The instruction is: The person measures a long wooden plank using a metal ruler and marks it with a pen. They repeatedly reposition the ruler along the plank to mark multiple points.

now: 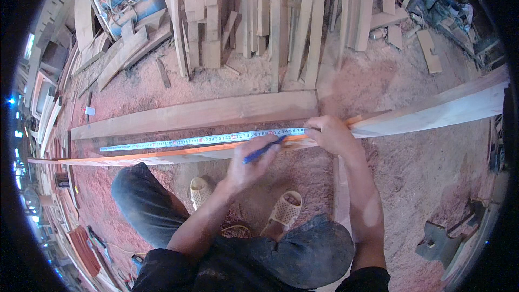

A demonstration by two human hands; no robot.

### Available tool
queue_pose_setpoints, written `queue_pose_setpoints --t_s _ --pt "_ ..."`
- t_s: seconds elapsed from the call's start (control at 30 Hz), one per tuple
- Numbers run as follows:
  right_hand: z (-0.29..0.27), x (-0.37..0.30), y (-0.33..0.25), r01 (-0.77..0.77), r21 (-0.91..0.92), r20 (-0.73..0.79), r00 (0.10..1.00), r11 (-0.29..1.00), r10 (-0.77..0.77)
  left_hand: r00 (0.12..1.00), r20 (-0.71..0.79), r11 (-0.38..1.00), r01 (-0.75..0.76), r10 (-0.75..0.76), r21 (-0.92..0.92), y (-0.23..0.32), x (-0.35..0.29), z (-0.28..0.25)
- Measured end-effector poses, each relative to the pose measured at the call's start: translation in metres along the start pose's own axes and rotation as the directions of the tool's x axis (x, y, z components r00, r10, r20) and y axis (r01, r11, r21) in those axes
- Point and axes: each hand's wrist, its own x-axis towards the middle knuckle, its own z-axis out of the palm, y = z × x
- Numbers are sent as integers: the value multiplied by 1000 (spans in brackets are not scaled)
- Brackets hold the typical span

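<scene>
A long narrow wooden board (432, 118) with an orange-looking edge runs crosswise in front of my knees. Along that edge stretches a white tape measure (211, 139), its blade reaching far to the left. My left hand (246, 166) is closed around a blue pen (254, 155), whose tip points up and right at the board's edge beside the tape. To the right, my right hand (331, 134) bends over the board with its fingers closed on the right-hand part of the tape; the tape's case cannot be made out.
Another plank (200, 111) lies just beyond the board. Upright timber strips (265, 16) stand farther back, with a blue machine (138, 8) at far left. Sawdust covers the floor (421, 173). A dark metal piece (439, 242) lies at lower right. My sandals (285, 208) are below.
</scene>
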Motion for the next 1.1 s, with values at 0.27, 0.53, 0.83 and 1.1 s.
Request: queue_pose_setpoints --t_s 0.27,0.53,0.83,1.1 --pt "4 1 7 96 -16 -32 995 995 -97 999 -30 994 -15 18 111 -2 12 38" --pt "4 1 8 137 -4 -53 989 991 -137 986 -70 979 -142 154 149 -7 16 47" --pt "6 3 11 160 19 -64 985 987 -158 990 -76 985 -111 122 134 -9 15 49" --pt "4 4 9 135 10 -39 990 991 -135 990 -86 987 -99 110 126 -8 14 50"
